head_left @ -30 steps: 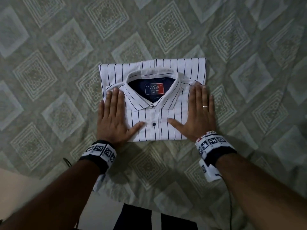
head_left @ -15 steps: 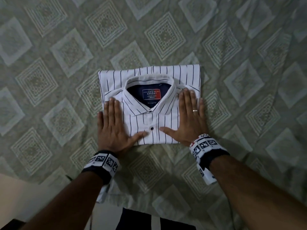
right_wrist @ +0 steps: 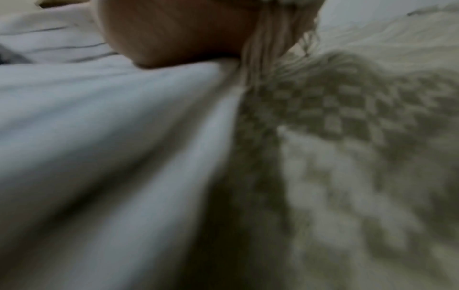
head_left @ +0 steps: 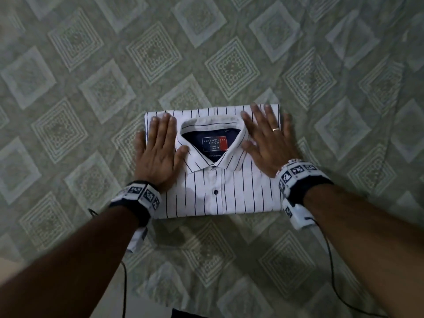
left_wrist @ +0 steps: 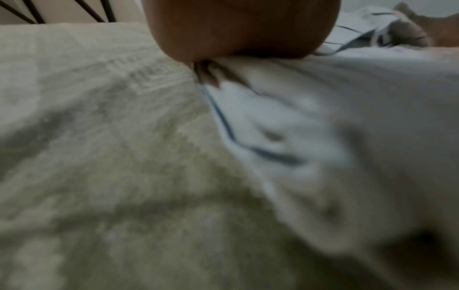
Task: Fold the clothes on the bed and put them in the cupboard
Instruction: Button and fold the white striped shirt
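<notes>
On green patterned bedspread (head_left: 206, 53): 1 folded striped shirt (head_left: 229, 193), collar up. Left hand (head_left: 158, 154) and right hand (head_left: 268, 141) press flat, fingers straight, either side of collar; wrist views blurred, apparently palm-down.

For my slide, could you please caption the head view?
Both hands, left hand and right hand, press flat on a folded striped shirt.

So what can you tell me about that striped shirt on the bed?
The shirt is white with thin dark vertical stripes, looks like light woven cloth, and is folded into a neat rectangle, front up. Its collar is open, showing a dark lining with a red and blue label; one dark button shows below. It lies flat on the patterned bedspread. The left hand and right hand rest flat on it, either side of the collar.
</notes>
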